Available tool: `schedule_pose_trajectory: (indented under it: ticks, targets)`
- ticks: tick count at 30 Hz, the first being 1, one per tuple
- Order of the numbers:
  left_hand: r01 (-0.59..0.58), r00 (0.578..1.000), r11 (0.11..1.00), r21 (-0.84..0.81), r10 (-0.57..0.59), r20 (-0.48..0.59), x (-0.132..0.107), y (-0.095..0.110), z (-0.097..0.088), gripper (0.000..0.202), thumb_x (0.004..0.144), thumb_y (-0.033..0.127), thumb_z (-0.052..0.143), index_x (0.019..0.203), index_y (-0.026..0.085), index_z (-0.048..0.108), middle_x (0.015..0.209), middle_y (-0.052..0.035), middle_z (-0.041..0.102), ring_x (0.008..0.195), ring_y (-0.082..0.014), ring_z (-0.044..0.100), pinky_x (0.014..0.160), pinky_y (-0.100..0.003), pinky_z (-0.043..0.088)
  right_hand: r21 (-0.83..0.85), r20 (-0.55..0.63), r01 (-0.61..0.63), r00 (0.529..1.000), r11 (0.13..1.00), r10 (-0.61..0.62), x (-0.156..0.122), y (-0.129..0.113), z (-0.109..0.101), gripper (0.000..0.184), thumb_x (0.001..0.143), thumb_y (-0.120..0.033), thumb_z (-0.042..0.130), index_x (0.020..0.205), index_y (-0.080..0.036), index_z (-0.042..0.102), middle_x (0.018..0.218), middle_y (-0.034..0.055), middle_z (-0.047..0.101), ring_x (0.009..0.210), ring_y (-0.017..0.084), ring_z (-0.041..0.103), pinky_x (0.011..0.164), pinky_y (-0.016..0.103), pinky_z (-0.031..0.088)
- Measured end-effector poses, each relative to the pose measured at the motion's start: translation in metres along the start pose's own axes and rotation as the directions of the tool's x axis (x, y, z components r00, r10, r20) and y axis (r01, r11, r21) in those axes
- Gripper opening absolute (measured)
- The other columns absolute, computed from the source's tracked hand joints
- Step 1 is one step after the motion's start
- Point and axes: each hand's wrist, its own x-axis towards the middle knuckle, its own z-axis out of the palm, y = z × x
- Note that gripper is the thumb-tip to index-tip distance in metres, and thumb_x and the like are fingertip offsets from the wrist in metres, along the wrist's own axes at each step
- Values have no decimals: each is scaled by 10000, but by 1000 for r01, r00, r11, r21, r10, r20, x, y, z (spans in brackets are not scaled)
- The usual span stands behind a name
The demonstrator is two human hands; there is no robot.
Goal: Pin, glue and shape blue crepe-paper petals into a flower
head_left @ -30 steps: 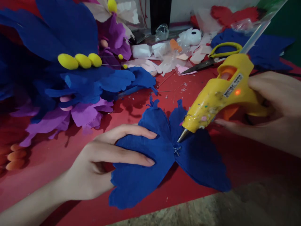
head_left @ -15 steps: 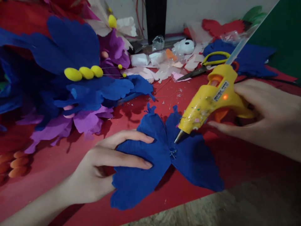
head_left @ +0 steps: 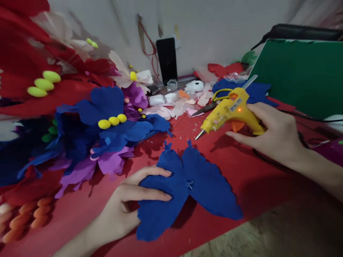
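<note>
A blue crepe-paper butterfly (head_left: 209,182) lies spread near the front edge of the red table covering, with a shiny patch that looks like glue at its middle. My left hand (head_left: 131,200) grips its left wing, two fingers on top and the rest partly hidden beneath. In my right hand (head_left: 276,132) is a yellow hot glue gun (head_left: 227,112), its orange light lit and a clear glue stick standing out of its back. The gun's metal nozzle points down and left, above and beyond the butterfly's right wing and apart from it.
Finished paper butterflies with yellow oval bodies (head_left: 112,121) crowd the left side. Orange oval pieces (head_left: 26,217) lie at the lower left. Behind the gun are scissors (head_left: 205,107), paper scraps (head_left: 179,107) and a dark phone (head_left: 166,60). A green board (head_left: 302,75) stands at the right.
The glue gun has moved up and away from the butterfly's middle, where its nozzle was close before. My left hand still grips the wing. The camera view has tilted up and shows more wall.
</note>
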Motion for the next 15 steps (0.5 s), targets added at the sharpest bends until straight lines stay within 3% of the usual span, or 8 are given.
schedule_pose_trajectory:
  ticks: [3, 5, 11, 15]
  targets:
    - [-3, 999, 1000, 1, 3, -38, 1, 1, 1, 209, 756, 287, 596, 902, 416, 673, 1108, -7, 611, 900, -214, 616, 787, -324, 489, -1, 128, -285, 951, 959, 283, 1, 2, 2, 652, 689, -709, 365, 828, -106, 573, 768, 92, 601, 638, 142, 549, 546, 247, 410]
    - [-17, 998, 1000, 20, 19, -66, 2, 3, 2, 226, 754, 296, 600, 930, 425, 658, 1084, -10, 625, 913, -217, 608, 833, -352, 465, -28, 206, -385, 901, 922, 383, 2, 4, 4, 651, 673, -727, 352, 804, -132, 580, 765, 73, 605, 613, 140, 535, 531, 250, 383]
    - [-41, 985, 999, 31, 45, -167, 5, 5, 5, 182, 727, 348, 632, 899, 382, 679, 1049, -23, 644, 931, -216, 597, 867, -354, 450, -190, 398, -460, 772, 867, 496, -2, 14, 17, 514, 617, -637, 520, 811, -167, 592, 763, 74, 609, 615, 183, 532, 439, 212, 240]
    - [30, 942, 999, 33, -17, -336, 6, 12, 8, 148, 683, 344, 656, 815, 314, 716, 943, -31, 681, 868, -219, 607, 793, -327, 483, -250, 456, -469, 715, 847, 530, -5, 17, 24, 535, 632, -663, 479, 807, -168, 584, 798, 84, 604, 617, 192, 530, 427, 219, 242]
